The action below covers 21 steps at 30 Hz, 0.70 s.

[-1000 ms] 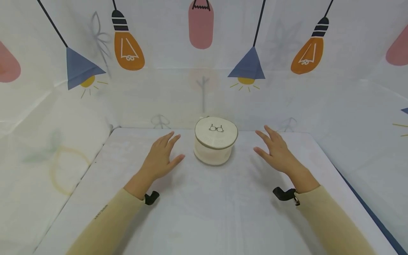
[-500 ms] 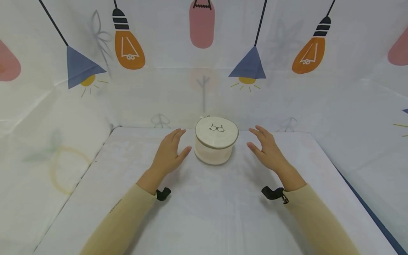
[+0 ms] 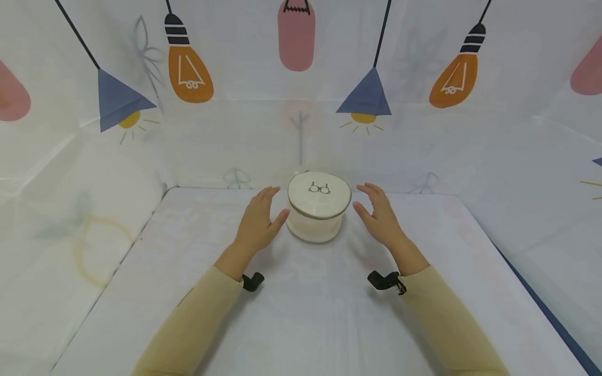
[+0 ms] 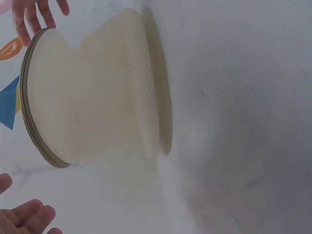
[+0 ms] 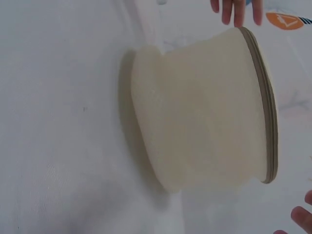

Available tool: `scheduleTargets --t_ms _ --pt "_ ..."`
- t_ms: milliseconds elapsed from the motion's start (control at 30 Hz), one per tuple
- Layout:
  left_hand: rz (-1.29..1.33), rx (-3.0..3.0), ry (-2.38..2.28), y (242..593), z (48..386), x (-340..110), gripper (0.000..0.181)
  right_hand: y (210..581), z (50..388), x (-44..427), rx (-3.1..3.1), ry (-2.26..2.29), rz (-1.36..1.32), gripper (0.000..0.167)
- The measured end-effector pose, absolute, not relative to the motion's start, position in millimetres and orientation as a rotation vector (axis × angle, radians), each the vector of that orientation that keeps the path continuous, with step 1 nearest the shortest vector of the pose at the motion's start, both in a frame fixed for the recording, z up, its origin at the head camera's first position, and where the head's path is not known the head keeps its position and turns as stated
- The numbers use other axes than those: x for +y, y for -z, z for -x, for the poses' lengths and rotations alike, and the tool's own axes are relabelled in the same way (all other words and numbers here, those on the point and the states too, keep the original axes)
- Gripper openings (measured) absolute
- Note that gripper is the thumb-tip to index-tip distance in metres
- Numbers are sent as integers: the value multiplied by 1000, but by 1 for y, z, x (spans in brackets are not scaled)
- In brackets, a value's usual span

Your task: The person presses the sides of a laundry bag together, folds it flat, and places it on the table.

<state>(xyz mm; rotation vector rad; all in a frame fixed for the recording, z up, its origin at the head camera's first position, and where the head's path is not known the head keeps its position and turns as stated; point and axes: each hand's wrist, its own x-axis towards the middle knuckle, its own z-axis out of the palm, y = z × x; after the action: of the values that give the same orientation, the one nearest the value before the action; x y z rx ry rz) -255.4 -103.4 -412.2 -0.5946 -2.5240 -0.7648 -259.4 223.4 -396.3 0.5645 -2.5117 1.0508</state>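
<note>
Both hands (image 3: 256, 221) (image 3: 379, 218) flank round pouch (image 3: 318, 207); underside hidden.

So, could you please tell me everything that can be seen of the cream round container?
The cream round container looks made of soft, textured fabric. Its lid, apparently closed, bears dark line-drawn glasses and is edged by a brownish, zip-like band. The wall pinches in above the base. It stands upright near the back of the white table, between the left hand and the right hand; neither plainly touches it.
</note>
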Motion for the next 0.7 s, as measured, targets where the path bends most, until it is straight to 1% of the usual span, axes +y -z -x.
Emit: scheduleTargets --t_ms 367,700 --pt "561 -2537 865 411 267 -86 70 399 273 209 -2484 -1172 -535 50" --pt "462 -2525 1085 409 274 -72 69 402 283 196 -2506 -1288 -466 52"
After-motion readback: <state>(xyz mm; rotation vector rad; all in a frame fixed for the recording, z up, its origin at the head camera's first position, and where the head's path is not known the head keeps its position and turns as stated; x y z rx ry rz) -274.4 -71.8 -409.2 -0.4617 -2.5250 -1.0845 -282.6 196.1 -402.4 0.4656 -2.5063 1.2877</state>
